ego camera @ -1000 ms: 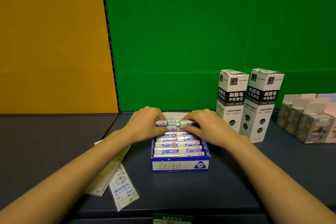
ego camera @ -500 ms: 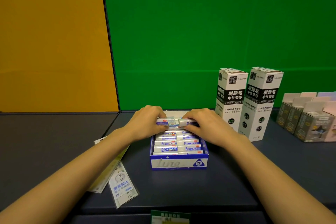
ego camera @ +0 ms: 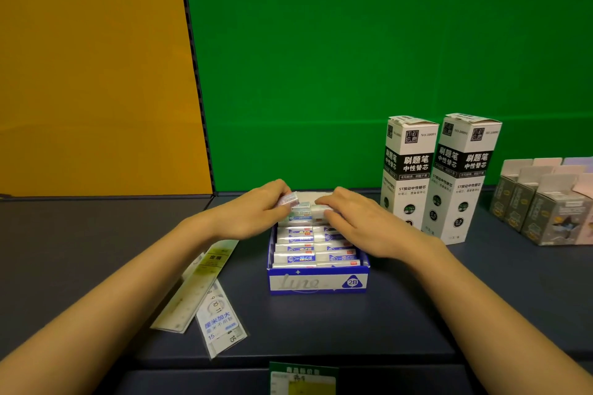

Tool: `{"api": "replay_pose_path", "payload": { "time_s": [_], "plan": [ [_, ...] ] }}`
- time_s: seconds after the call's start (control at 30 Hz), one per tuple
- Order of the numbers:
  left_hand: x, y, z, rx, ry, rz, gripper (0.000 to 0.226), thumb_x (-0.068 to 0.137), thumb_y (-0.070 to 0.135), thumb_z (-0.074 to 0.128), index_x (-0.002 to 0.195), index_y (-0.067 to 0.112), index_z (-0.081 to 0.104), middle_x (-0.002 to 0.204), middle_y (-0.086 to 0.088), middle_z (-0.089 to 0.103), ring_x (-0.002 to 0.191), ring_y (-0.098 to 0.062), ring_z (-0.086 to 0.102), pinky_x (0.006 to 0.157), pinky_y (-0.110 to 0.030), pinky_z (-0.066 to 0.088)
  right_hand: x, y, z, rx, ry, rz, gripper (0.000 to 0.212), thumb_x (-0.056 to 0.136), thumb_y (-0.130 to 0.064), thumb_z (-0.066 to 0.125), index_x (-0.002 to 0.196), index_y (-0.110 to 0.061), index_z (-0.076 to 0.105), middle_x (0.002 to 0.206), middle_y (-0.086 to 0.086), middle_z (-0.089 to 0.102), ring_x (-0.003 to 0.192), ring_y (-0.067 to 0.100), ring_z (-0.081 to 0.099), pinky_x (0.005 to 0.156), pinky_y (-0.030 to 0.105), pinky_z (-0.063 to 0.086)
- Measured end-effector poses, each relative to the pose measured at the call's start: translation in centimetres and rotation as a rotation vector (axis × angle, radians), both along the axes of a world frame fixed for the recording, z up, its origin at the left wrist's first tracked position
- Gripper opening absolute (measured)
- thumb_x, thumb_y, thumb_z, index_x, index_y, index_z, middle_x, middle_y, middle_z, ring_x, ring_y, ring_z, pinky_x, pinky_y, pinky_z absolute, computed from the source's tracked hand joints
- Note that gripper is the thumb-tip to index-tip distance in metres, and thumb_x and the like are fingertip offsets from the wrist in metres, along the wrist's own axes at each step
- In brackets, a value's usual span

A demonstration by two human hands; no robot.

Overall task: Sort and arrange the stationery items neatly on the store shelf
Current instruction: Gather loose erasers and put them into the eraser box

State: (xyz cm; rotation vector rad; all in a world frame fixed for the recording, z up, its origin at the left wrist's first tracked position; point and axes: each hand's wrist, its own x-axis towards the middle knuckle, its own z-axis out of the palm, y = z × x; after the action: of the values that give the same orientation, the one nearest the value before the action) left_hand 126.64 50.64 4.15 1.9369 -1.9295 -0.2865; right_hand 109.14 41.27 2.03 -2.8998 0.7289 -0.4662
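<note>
Broadly, a dark navy store shelf runs under a flat green back panel. Two tall white-and-black cardboard refill cartons stand upright at the right, near a cluster of small grey boxes.

At the centre an open blue-and-white cardboard tray of wrapped erasers sits with its long axis running away from the person, the erasers lying crosswise in two columns. Two flat rulers in clear sleeves lie slanted just to its left.

Both forearms reach forward, palms down, to the tray's far end. The left hand has its grip clamped on a small wrapped eraser, held tilted above the left column. The right hand pinches a plain white eraser over the right column. The two erasers lie roughly end to end, close together, each straight below its own fingers. Seating them probably needs only a short lowering, with their long axes kept crosswise.
</note>
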Motion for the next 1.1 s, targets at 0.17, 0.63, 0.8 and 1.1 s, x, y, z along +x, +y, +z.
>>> {"api": "replay_pose_path", "payload": {
  "time_s": [0.17,0.63,0.8,1.1],
  "plan": [
    [0.7,0.2,-0.1,-0.073,-0.027,-0.039,0.027,0.086,0.03,0.059,0.109,0.015,0.056,0.1,-0.003,0.063,0.087,-0.019,0.057,0.065,-0.02,0.041,-0.3,0.0,0.3,-0.048,0.044,-0.015,0.039,0.092,-0.036,0.045,0.131,-0.027,0.042,0.123,0.0,0.056,0.111,0.018,0.045,0.093,0.033,0.037],
    [-0.8,-0.5,-0.8,-0.185,-0.142,0.024,0.027,0.073,0.023,0.074,0.097,0.013,0.07,0.1,-0.001,0.072,0.089,-0.014,0.064,0.08,-0.027,0.052,-0.2,0.1,0.2,-0.115,-0.053,-0.169,0.021,0.082,-0.031,0.064,0.103,-0.03,0.067,0.11,-0.006,0.068,0.101,0.018,0.06,0.079,0.031,0.046],
    [-1.3,-1.2,-1.1,-0.211,-0.16,0.036,0.029,0.072,0.027,0.076,0.097,0.015,0.07,0.102,-0.001,0.072,0.089,-0.015,0.063,0.08,-0.033,0.053,-0.1,0.0,0.0,-0.087,-0.063,-0.179,0.02,0.082,-0.032,0.064,0.101,-0.03,0.069,0.11,-0.005,0.068,0.099,0.019,0.061,0.079,0.033,0.048],
    [-0.8,-0.9,-1.4,-0.176,-0.227,0.042,0.029,0.077,0.038,0.069,0.099,0.02,0.072,0.103,0.003,0.067,0.074,-0.01,0.052,0.07,-0.032,0.05,-0.2,0.0,-0.2,-0.108,-0.06,-0.18,0.019,0.083,-0.032,0.061,0.101,-0.031,0.069,0.111,-0.008,0.066,0.101,0.017,0.059,0.075,0.03,0.044]
  ]
}}
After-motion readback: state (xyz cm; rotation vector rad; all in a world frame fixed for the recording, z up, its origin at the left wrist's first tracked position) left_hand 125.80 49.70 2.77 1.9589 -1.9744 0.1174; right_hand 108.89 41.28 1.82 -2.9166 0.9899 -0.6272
